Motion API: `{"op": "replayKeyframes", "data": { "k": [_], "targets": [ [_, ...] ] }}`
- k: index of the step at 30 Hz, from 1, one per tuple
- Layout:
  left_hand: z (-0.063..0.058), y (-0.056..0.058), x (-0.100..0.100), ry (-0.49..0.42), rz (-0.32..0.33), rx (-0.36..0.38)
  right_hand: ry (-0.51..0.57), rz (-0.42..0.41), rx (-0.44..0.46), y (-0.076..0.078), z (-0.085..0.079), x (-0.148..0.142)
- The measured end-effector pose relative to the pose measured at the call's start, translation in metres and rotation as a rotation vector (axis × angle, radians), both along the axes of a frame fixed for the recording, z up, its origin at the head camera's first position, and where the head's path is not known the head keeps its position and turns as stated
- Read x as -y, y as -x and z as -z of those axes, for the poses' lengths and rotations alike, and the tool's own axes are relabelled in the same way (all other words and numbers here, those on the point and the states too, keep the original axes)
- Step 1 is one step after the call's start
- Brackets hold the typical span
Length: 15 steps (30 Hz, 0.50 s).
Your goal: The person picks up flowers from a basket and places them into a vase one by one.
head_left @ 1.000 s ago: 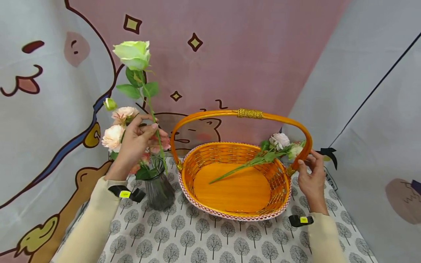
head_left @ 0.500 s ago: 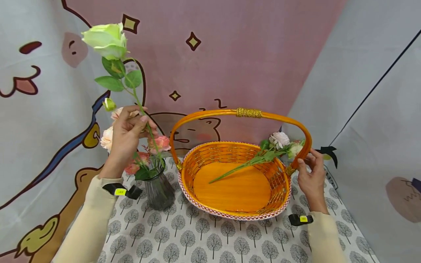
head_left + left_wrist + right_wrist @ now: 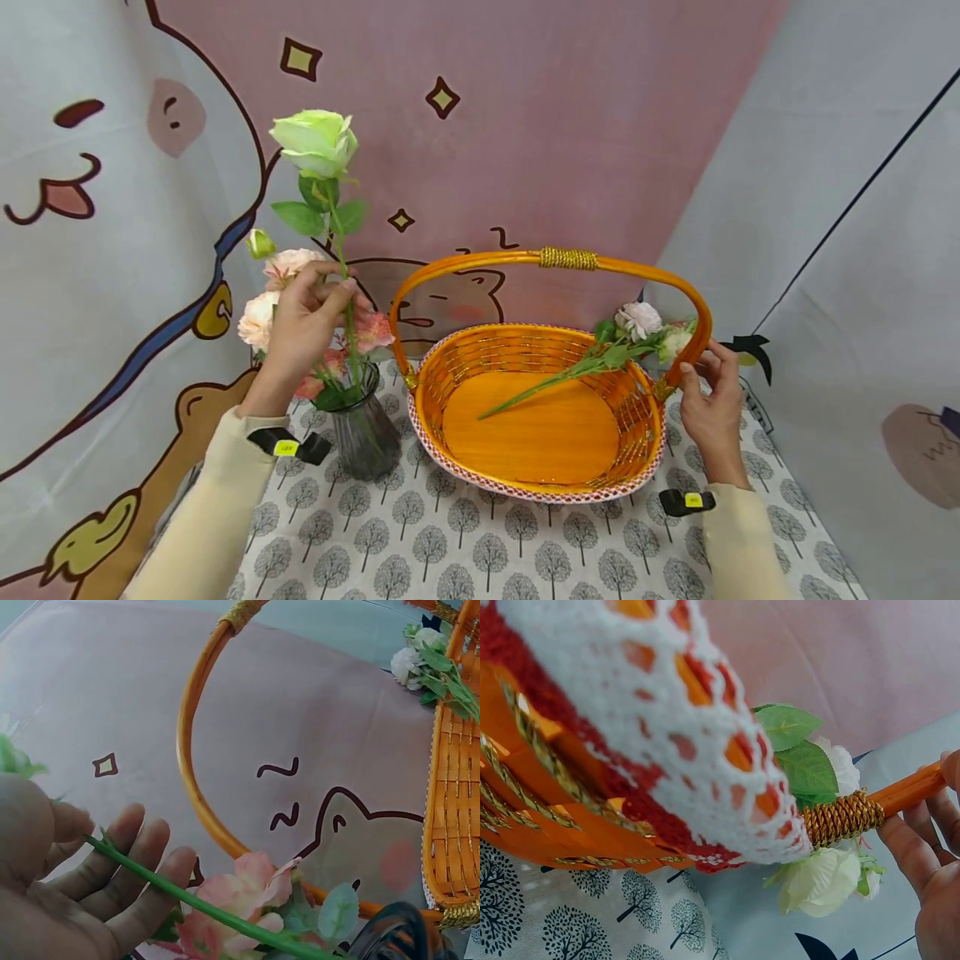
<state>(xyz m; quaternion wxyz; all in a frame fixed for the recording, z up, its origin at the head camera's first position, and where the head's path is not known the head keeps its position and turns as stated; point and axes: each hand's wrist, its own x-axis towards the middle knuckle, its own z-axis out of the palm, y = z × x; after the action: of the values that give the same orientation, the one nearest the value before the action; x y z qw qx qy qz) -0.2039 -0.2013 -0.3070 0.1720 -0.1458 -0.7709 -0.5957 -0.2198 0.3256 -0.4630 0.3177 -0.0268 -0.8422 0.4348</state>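
A pale green rose [image 3: 315,143] stands nearly upright above the grey ribbed vase [image 3: 365,442]. My left hand [image 3: 311,321] pinches its green stem [image 3: 187,896] between thumb and fingers. The stem's lower part reaches the vase mouth; its tip is hard to make out. Peach and coral flowers [image 3: 258,321] rise from the vase around and behind that hand. On the right, my right hand [image 3: 711,408] holds the base of the arched handle [image 3: 911,789] of the orange woven basket [image 3: 536,429]. A white flower sprig [image 3: 637,321] lies in the basket, blooms toward the right end.
A cloth with printed trees [image 3: 487,554] covers the table. Behind it hangs a pink and grey cartoon curtain [image 3: 570,125]. The basket's handle [image 3: 480,260] arches high between the two hands, and the vase stands close to the basket's left rim.
The rose first swung up and left with my left hand, then came back right and down. Its stem is now more upright, lower end at the vase mouth. The right hand stays put.
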Motion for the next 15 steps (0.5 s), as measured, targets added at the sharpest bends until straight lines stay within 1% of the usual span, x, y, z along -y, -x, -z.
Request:
{"op": "replayKeyframes", "data": {
  "k": [4, 6, 11, 15],
  "targets": [
    [0.003, 0.000, -0.007, -0.002, -0.026, -0.028, -0.002, 0.003, 0.006, -0.001, -0.001, 0.000],
    [0.006, -0.001, -0.011, 0.043, -0.075, -0.043, 0.000, 0.000, 0.002, -0.001, -0.001, 0.000],
    [0.016, -0.004, -0.021, 0.127, -0.212, -0.037, 0.007, 0.005, -0.001, -0.001, -0.001, 0.000],
    [0.022, -0.005, -0.026, 0.120, -0.270, -0.051, 0.009, 0.006, 0.004, -0.001, 0.000, 0.000]
  ]
}}
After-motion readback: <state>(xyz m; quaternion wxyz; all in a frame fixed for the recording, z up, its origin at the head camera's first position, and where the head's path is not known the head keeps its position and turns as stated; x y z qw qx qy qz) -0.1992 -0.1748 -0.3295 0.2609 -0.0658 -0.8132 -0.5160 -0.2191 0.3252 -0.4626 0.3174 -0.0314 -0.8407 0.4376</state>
